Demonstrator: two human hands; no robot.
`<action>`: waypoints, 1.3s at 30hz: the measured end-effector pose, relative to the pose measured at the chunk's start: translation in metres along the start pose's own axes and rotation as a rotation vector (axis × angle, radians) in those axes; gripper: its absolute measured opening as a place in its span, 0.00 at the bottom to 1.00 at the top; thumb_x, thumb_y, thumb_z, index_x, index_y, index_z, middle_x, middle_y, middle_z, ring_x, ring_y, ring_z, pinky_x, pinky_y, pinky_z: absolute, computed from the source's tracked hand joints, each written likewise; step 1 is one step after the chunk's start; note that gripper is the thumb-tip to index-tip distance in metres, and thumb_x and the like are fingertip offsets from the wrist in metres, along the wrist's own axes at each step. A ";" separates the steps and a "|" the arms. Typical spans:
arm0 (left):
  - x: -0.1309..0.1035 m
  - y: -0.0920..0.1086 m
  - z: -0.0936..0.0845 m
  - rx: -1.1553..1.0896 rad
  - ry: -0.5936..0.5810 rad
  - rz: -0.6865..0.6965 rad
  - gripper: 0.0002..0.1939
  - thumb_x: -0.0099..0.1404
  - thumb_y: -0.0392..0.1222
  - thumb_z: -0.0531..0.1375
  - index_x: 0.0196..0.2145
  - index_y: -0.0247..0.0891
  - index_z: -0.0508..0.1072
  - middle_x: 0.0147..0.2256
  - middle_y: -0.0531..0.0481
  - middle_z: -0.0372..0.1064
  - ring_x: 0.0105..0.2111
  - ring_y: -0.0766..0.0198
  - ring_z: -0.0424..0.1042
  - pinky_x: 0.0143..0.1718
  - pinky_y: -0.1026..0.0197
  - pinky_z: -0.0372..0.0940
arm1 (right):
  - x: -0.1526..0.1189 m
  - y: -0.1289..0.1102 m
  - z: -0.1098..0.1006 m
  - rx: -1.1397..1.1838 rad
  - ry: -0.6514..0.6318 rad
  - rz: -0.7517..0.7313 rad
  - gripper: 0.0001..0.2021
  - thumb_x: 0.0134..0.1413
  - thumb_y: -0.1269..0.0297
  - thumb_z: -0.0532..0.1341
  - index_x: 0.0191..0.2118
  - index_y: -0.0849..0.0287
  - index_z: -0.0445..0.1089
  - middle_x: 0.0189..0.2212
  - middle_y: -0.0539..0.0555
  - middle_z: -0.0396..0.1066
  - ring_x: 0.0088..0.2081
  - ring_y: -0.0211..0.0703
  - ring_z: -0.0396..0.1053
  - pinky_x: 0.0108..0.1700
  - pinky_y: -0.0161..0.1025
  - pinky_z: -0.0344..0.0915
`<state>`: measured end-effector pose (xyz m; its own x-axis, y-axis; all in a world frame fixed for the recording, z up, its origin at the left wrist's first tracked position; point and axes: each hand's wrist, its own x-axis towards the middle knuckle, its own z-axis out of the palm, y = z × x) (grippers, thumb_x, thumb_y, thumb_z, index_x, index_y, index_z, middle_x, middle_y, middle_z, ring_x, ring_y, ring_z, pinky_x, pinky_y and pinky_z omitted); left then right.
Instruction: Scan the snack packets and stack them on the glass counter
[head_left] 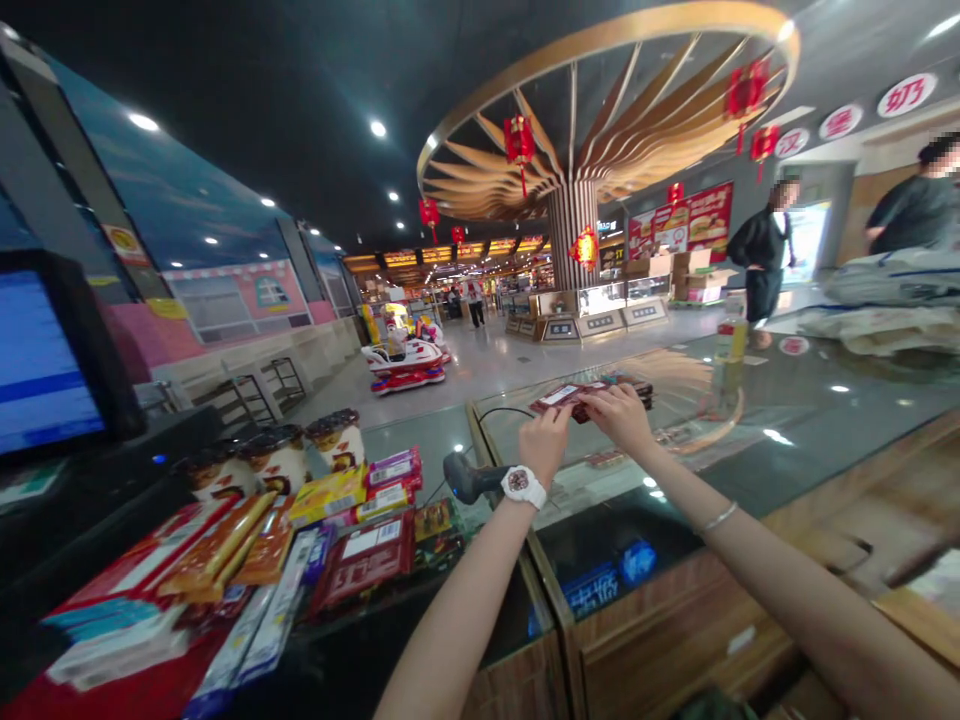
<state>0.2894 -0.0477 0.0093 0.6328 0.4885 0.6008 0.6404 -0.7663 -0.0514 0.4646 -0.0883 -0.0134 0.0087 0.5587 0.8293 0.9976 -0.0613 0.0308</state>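
On the far part of the glass counter, my left hand [546, 440], with a white watch on its wrist, has its fingers closed on the near edge of a dark red snack packet [553, 398] with a white label. My right hand [619, 415] is closed over the neighbouring dark red packets [640, 390]; its fingertips hide how many lie there. A black handheld scanner [466, 480] rests beside my left wrist. Left of it lie a similar dark red packet [364, 560], a yellow box [328, 497] and several other wrapped snacks.
Lidded cups [334, 440] stand behind the snacks, next to a monitor [52, 350] at far left. A bottle [729, 350] stands further along the glass counter [817, 420]; bags [892, 290] are piled at right. Two people stand beyond the counter at right.
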 end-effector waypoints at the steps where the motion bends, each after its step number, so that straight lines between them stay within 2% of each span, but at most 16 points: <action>1: 0.006 0.004 0.003 0.012 -0.050 -0.034 0.20 0.73 0.39 0.49 0.59 0.49 0.67 0.39 0.44 0.75 0.36 0.58 0.76 0.35 0.60 0.68 | -0.001 0.005 0.005 -0.034 -0.014 0.059 0.14 0.62 0.67 0.56 0.49 0.55 0.76 0.33 0.57 0.79 0.36 0.45 0.72 0.42 0.39 0.62; 3: 0.017 0.010 0.009 0.023 -0.121 -0.093 0.22 0.73 0.39 0.48 0.62 0.52 0.64 0.36 0.45 0.77 0.35 0.58 0.78 0.34 0.61 0.67 | -0.003 0.014 0.014 -0.085 -0.059 0.175 0.16 0.63 0.67 0.55 0.51 0.54 0.75 0.30 0.55 0.79 0.31 0.42 0.73 0.34 0.35 0.59; 6: 0.028 0.015 0.021 0.001 -0.146 -0.120 0.22 0.73 0.38 0.47 0.61 0.53 0.65 0.38 0.45 0.78 0.37 0.58 0.78 0.35 0.61 0.68 | -0.002 0.024 0.023 -0.082 -0.114 0.224 0.16 0.63 0.66 0.54 0.52 0.52 0.74 0.36 0.54 0.80 0.35 0.43 0.75 0.31 0.33 0.60; 8: 0.035 0.016 0.031 -0.032 -0.148 -0.116 0.22 0.73 0.38 0.47 0.62 0.51 0.64 0.40 0.44 0.78 0.38 0.58 0.78 0.36 0.60 0.69 | 0.002 0.030 0.027 -0.058 -0.132 0.229 0.18 0.62 0.68 0.53 0.53 0.52 0.73 0.41 0.56 0.79 0.41 0.44 0.75 0.36 0.34 0.64; 10: 0.040 0.017 0.042 -0.070 -0.148 -0.123 0.24 0.73 0.36 0.47 0.64 0.50 0.61 0.42 0.43 0.77 0.40 0.58 0.78 0.39 0.60 0.70 | 0.005 0.035 0.032 -0.032 -0.149 0.237 0.20 0.61 0.70 0.53 0.56 0.54 0.71 0.44 0.58 0.78 0.49 0.47 0.73 0.47 0.38 0.66; 13: 0.050 0.017 0.057 -0.148 -0.141 -0.136 0.29 0.70 0.32 0.49 0.66 0.48 0.57 0.51 0.41 0.72 0.48 0.56 0.75 0.45 0.57 0.70 | 0.009 0.041 0.041 0.009 -0.211 0.264 0.25 0.58 0.72 0.53 0.62 0.58 0.65 0.50 0.60 0.75 0.60 0.53 0.64 0.61 0.50 0.58; 15: 0.057 0.018 0.065 -0.212 -0.141 -0.147 0.32 0.67 0.29 0.50 0.66 0.46 0.56 0.57 0.39 0.67 0.57 0.53 0.68 0.49 0.54 0.70 | 0.009 0.046 0.047 0.041 -0.271 0.305 0.29 0.57 0.72 0.53 0.65 0.59 0.59 0.55 0.59 0.72 0.64 0.56 0.57 0.64 0.56 0.53; 18: 0.066 0.020 0.075 -0.311 -0.159 -0.157 0.34 0.64 0.27 0.50 0.66 0.41 0.57 0.60 0.40 0.65 0.67 0.51 0.52 0.55 0.51 0.67 | 0.005 0.050 0.056 0.100 -0.365 0.374 0.34 0.54 0.72 0.53 0.69 0.59 0.51 0.63 0.57 0.63 0.68 0.61 0.49 0.64 0.62 0.50; 20: 0.070 0.021 0.080 -0.354 -0.176 -0.143 0.34 0.63 0.26 0.50 0.66 0.38 0.57 0.59 0.41 0.66 0.69 0.51 0.45 0.59 0.50 0.65 | 0.002 0.053 0.060 0.132 -0.417 0.414 0.36 0.54 0.72 0.53 0.70 0.59 0.48 0.66 0.58 0.58 0.69 0.63 0.46 0.63 0.66 0.51; 22: 0.070 0.021 0.086 -0.360 -0.186 -0.129 0.34 0.63 0.25 0.49 0.66 0.36 0.57 0.59 0.41 0.66 0.69 0.51 0.44 0.61 0.49 0.61 | 0.000 0.055 0.062 0.145 -0.453 0.435 0.37 0.53 0.71 0.53 0.70 0.58 0.46 0.67 0.59 0.55 0.69 0.64 0.44 0.62 0.69 0.51; 25: 0.069 0.020 0.093 -0.337 -0.196 -0.121 0.34 0.63 0.25 0.48 0.66 0.35 0.57 0.60 0.41 0.65 0.69 0.50 0.44 0.64 0.48 0.57 | -0.002 0.057 0.062 0.141 -0.493 0.419 0.38 0.53 0.71 0.53 0.70 0.55 0.45 0.66 0.59 0.56 0.69 0.59 0.45 0.63 0.68 0.50; 28: 0.067 0.019 0.097 -0.314 -0.202 -0.113 0.34 0.64 0.26 0.49 0.67 0.37 0.55 0.61 0.43 0.64 0.69 0.50 0.45 0.65 0.47 0.55 | -0.002 0.058 0.060 0.116 -0.506 0.410 0.38 0.53 0.70 0.53 0.70 0.54 0.45 0.64 0.60 0.60 0.67 0.55 0.50 0.63 0.64 0.51; 34: 0.067 0.019 0.101 -0.289 -0.216 -0.098 0.34 0.65 0.28 0.48 0.68 0.43 0.54 0.61 0.43 0.64 0.68 0.51 0.47 0.65 0.43 0.53 | -0.002 0.057 0.049 0.016 -0.495 0.412 0.35 0.54 0.69 0.54 0.69 0.52 0.52 0.62 0.61 0.60 0.60 0.54 0.60 0.60 0.54 0.56; 37: 0.066 0.021 0.101 -0.259 -0.208 -0.122 0.33 0.65 0.29 0.49 0.67 0.45 0.56 0.62 0.43 0.61 0.68 0.49 0.49 0.65 0.44 0.53 | -0.003 0.057 0.045 -0.061 -0.477 0.428 0.32 0.56 0.68 0.55 0.67 0.49 0.56 0.63 0.61 0.57 0.58 0.56 0.62 0.59 0.53 0.58; 39: 0.065 0.023 0.102 -0.236 -0.187 -0.154 0.33 0.65 0.29 0.51 0.65 0.47 0.59 0.65 0.43 0.56 0.67 0.47 0.50 0.65 0.45 0.53 | -0.005 0.058 0.045 -0.095 -0.474 0.429 0.32 0.56 0.68 0.55 0.67 0.46 0.56 0.67 0.59 0.52 0.61 0.57 0.59 0.61 0.56 0.56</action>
<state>0.3897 0.0090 -0.0336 0.6195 0.6574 0.4291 0.6299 -0.7424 0.2282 0.5253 -0.0571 -0.0406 0.4558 0.7719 0.4432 0.8888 -0.4208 -0.1813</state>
